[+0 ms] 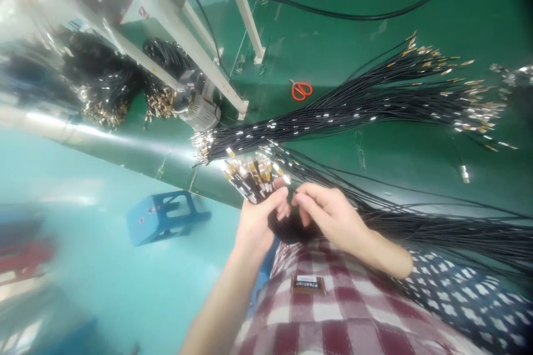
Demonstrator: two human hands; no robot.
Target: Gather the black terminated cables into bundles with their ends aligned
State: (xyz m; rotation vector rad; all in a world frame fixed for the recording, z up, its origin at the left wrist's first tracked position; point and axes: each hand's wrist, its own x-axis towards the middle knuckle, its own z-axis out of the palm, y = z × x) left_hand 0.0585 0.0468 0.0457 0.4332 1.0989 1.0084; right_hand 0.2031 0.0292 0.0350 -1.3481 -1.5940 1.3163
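My left hand (258, 222) is wrapped round a bundle of thin black cables (287, 227), whose gold and silver connector ends (252, 173) fan out above my fingers. My right hand (328, 211) is closed on the same bundle just to the right, fingertips meeting my left thumb. The bundle's long tails (458, 233) run off to the right over my patterned sleeve. A second, larger sheaf of black cables (353, 108) with metal tips lies spread across the green table (375, 50) behind my hands.
Orange-handled scissors (301, 90) lie on the table beyond the sheaf. More coiled black cable bundles (108, 89) hang at the left near a white frame leg (208, 66). A blue stool (164, 216) stands on the teal floor. A thick black cord (353, 14) crosses the table top.
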